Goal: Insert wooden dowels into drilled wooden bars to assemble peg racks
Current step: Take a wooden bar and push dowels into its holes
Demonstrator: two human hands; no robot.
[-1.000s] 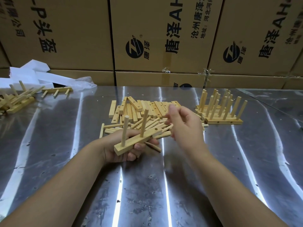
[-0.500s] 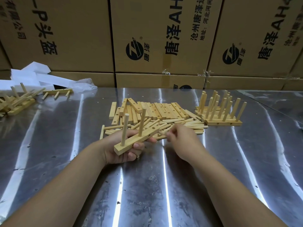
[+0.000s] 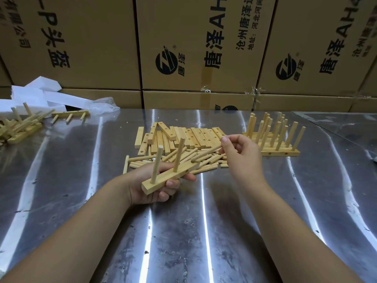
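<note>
My left hand [image 3: 149,182] grips a drilled wooden bar [image 3: 169,177] held above the metal table, tilted up to the right. Two dowels [image 3: 156,164] stand upright in its holes. My right hand [image 3: 240,154] pinches a single dowel [image 3: 206,153] that slants down to the left, its lower tip close to the bar's right end. Behind the hands lies a pile of loose dowels [image 3: 142,160] and a row of drilled bars [image 3: 195,135].
Finished peg racks [image 3: 273,137] stand stacked at the right. More racks [image 3: 22,123] lie at the far left beside white paper [image 3: 36,94]. Cardboard boxes [image 3: 193,48] wall off the back of the steel table [image 3: 183,231].
My right hand dipped to the dowel pile, took one dowel and has lifted it toward the bar's right end. The left hand kept the bar nearly still.
</note>
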